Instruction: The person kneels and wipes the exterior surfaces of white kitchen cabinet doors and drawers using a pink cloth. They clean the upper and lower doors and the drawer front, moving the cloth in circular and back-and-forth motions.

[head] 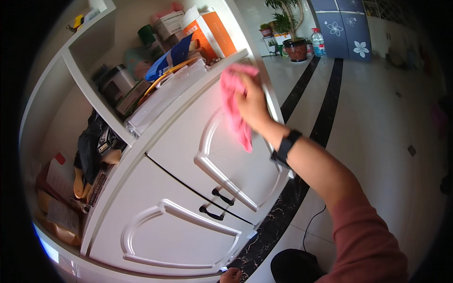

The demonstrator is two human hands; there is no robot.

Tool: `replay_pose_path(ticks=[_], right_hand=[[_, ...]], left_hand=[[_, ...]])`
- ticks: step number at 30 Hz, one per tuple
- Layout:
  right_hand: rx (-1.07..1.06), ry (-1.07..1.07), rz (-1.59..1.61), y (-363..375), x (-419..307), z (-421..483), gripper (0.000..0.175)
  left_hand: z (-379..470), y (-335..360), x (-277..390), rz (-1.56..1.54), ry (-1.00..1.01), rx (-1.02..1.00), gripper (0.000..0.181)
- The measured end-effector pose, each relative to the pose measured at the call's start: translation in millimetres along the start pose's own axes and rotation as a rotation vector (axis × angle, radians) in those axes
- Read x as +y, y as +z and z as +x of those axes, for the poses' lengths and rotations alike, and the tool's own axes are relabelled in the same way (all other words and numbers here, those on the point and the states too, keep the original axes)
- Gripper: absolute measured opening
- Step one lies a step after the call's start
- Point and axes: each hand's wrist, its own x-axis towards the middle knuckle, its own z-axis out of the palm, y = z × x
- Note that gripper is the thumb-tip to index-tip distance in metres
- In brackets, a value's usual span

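Note:
A pink cloth (231, 95) is bunched in my right hand (253, 99), against the upper right part of a white cabinet door (177, 134). The cloth's lower end hangs over the door's raised moulding and looks slightly blurred. A black band circles my right wrist. Only part of my left hand (230, 275) shows, at the bottom edge near the foot of the second cabinet door (184, 237). Its fingers look curled, but whether they hold anything is hidden. Two black handles, an upper handle (223, 197) and a lower handle (211, 213), flank the gap between the doors.
Above the doors, open shelves hold an orange and white box (219, 33), a blue packet (170, 58), a clear plastic-wrapped case (166, 97) and a black bag (90, 145). A black cable (309, 226) crosses the tiled floor. Farther off stand a potted plant (295, 49) and a blue refrigerator (341, 32).

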Motion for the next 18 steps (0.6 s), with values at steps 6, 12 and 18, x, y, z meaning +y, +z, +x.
replay_pose_path(ticks=[6, 12, 18], right_hand=[[0.075, 0.125, 0.147, 29.7, -1.2, 45.9, 0.042], [-0.262, -0.4, 0.027, 36.9, -67.8, -52.0, 0.051], [-0.013, 0.219, 0.037, 21.1, -22.8, 30.1, 0.051]], left_hand=[[3.5, -0.8, 20.8, -0.067, 0.081, 0.003, 0.029], [2.2, 14.2, -24.7, -0.013, 0.225, 0.119, 0.022], [-2.9, 0.8, 14.0, 0.037, 0.2, 0.123, 0.022]])
